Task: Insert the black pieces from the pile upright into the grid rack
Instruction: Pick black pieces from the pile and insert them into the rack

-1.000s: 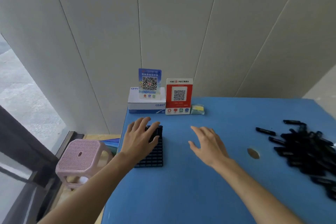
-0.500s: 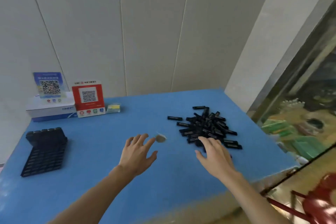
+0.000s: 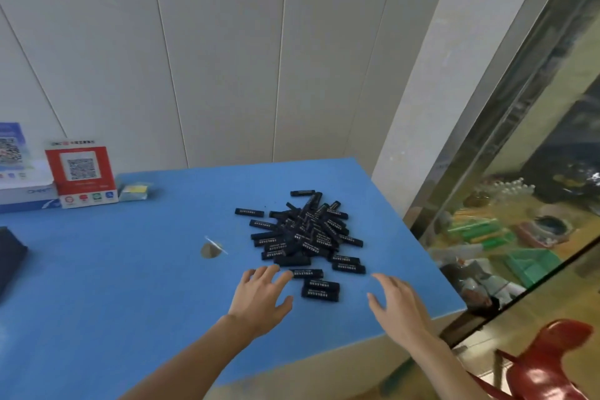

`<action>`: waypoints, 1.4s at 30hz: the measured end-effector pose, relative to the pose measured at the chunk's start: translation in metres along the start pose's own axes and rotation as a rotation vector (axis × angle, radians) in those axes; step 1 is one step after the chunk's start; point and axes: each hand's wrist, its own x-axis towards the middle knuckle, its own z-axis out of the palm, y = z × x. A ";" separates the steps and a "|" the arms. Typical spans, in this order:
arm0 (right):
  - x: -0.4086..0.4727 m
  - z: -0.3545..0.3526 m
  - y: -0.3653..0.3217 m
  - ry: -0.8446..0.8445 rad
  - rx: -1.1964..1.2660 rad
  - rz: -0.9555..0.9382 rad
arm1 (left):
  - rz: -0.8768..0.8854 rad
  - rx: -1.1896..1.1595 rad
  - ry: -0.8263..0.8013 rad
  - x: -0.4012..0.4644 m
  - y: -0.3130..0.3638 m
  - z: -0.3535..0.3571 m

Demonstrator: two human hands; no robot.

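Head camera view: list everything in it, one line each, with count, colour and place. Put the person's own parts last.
black pieces: too many to count, black with pale lettering, a loose pile right of centre on the table, some strays lying flat near the hands
table: one, blue top
round hole: one, in the table top, left of the pile
grid rack: one, black, cut off at the left edge
red sign: one, red with a QR code, far left, standing by the wall
blue sign: one, blue with a QR code, on the box
box: one, white and blue, far left
red chair: one, lower right, off the table
left hand: open, empty, beside the nearest pieces
right hand: open, empty, near the table's right edge
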 end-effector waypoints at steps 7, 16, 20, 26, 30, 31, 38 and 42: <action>0.049 0.011 0.022 -0.036 0.021 -0.037 | 0.048 -0.033 -0.070 0.044 0.015 0.035; 0.095 0.027 0.032 -0.127 0.020 -0.196 | 0.043 -0.114 -0.100 0.062 0.024 0.049; 0.105 0.035 0.042 -0.174 0.033 -0.279 | -0.018 -0.164 -0.110 0.061 0.034 0.049; 0.111 0.048 0.058 -0.168 0.050 -0.401 | -0.243 -0.222 -0.132 0.064 0.058 0.042; 0.112 0.051 0.061 -0.174 0.088 -0.417 | -0.300 -0.193 -0.117 0.058 0.069 0.042; 0.112 0.051 0.061 -0.188 0.101 -0.417 | -0.319 -0.175 -0.118 0.056 0.072 0.042; 0.106 0.039 0.058 -0.211 0.179 -0.402 | -0.377 -0.149 -0.183 0.037 0.073 0.028; 0.099 0.024 0.038 -0.132 0.292 -0.370 | -0.399 -0.132 -0.220 0.021 0.062 0.009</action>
